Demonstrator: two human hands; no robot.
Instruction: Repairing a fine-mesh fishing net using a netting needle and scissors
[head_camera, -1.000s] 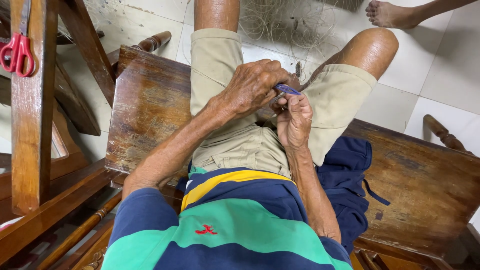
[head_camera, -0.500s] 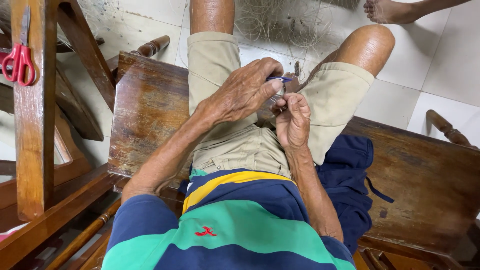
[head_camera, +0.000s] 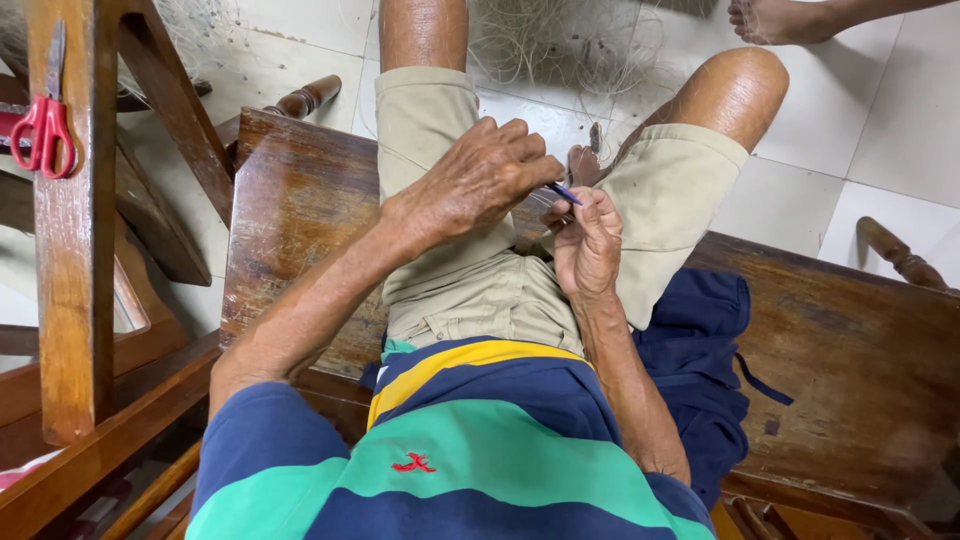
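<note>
- While the left hand (head_camera: 480, 180) curls over from ten o'clock, its fingers (head_camera: 525, 165) pinch shut on a small blue tool (head_camera: 565, 193).
- Just under it, the right hand (head_camera: 585, 245) is closed too, and its fingers (head_camera: 590, 210) seem to grip thin pale threads (head_camera: 548, 205), though they are too fine to be sure.
- That blue tool pokes out toward three o'clock, touching the right fingers, so both hands meet over the lap.
- More threads run up to twelve o'clock, where a tangled net (head_camera: 560, 45) lies on the white tiled floor (head_camera: 880, 150).
- I think the net work is in the middle: a big heap is loose, and I cannot tell how much is done.
- Both legs in tan shorts (head_camera: 440, 270) sit on a brown wooden table (head_camera: 290, 220).
- Far off at nine o'clock, red scissors (head_camera: 45, 125) hang on a wooden post (head_camera: 70, 280).
</note>
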